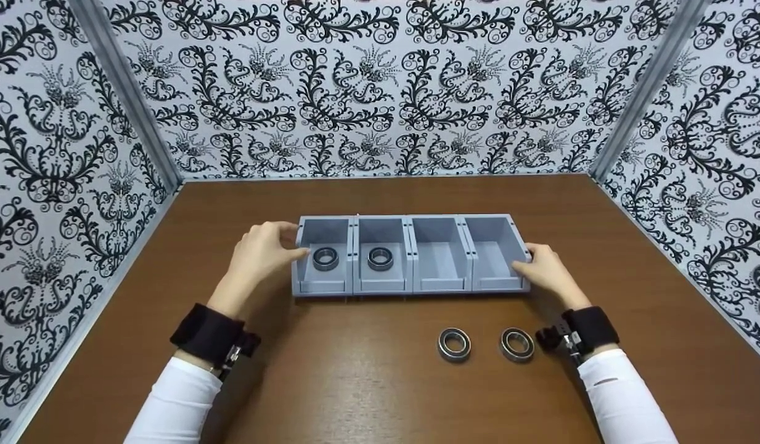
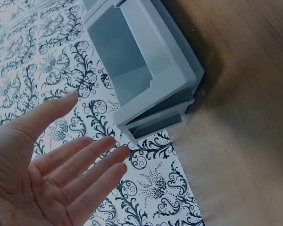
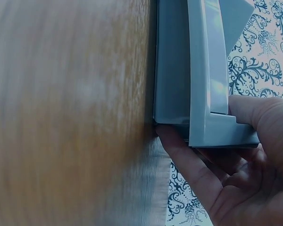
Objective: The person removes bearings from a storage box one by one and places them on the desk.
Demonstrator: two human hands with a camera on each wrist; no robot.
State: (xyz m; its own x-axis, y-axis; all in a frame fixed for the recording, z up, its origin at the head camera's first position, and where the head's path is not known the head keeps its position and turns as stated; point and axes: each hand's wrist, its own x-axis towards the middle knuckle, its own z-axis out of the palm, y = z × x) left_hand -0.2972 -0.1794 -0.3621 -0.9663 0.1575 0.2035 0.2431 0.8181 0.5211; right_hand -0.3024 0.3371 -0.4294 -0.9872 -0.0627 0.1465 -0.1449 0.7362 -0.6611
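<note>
A row of joined grey storage bins (image 1: 441, 262) stands on the table. One ball bearing (image 1: 325, 267) lies in the leftmost bin, and another bearing (image 1: 380, 267) in the bin beside it; the two bins on the right hold nothing. My left hand (image 1: 261, 253) is at the left end of the row, its fingers extended and thumb spread, a small gap from the bin (image 2: 177, 75) in the left wrist view. At the opposite end my right hand (image 1: 549, 274) grips the rightmost bin's side wall (image 3: 231, 132), thumb inside and fingers outside.
Two more bearings lie flat on the brown table (image 1: 355, 382) in front of the row, a left one (image 1: 454, 357) and a right one (image 1: 517, 357) near my right wrist. Patterned wall panels (image 1: 380, 92) enclose the table at the back and sides.
</note>
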